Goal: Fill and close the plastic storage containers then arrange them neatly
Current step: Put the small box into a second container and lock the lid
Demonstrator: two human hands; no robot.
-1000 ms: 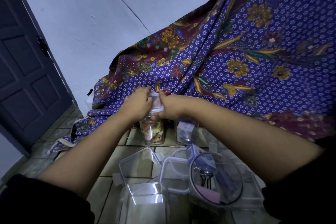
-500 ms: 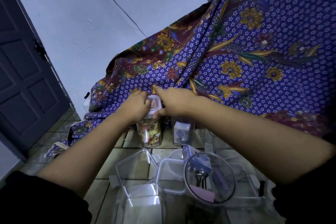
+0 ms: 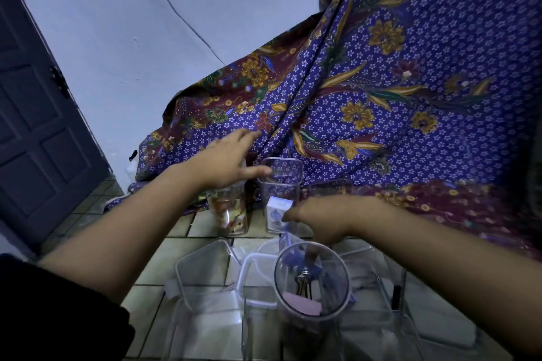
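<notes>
Behind your containers hangs a cloth (image 3: 396, 91) of violet-blue ground strewn with small white star flowers, crossed by maroon bands bearing gold and green blossoms and long ochre leaves. The wall (image 3: 146, 23) is pale blue-grey, the panelled door (image 3: 32, 138) dark slate, the floor tiles (image 3: 152, 269) dull greenish-beige. Your clear jar (image 3: 230, 211) shows orange, red and white contents; your sleeve (image 3: 58, 316) is black.

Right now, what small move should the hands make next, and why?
Probably bring the right hand onto the small box beside the round container and lift it: the tall container with one box inside shows no lid, and the left hand hovers open.
</notes>
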